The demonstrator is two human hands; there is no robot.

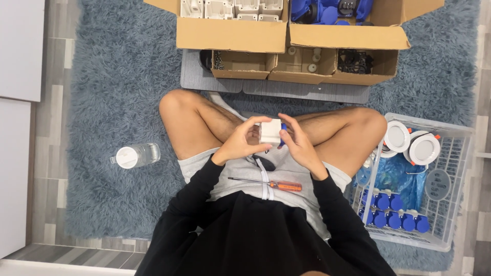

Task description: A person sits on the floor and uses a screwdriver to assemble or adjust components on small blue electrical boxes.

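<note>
Two bare hands, the left hand [236,145] and the right hand [302,148], met on one small white plastic box [269,131]. One orange-handled screwdriver [266,183] lay on the lap. One clear plastic bottle with a white cap [134,155] lay on the one shaggy grey-blue rug [117,92]. Two large open cardboard boxes [230,33] stood ahead, with three small cardboard trays [302,69] before them. One white wire basket [455,153] held at least two round white lamp fittings [411,143] and about nine blue caps [391,212].
</note>
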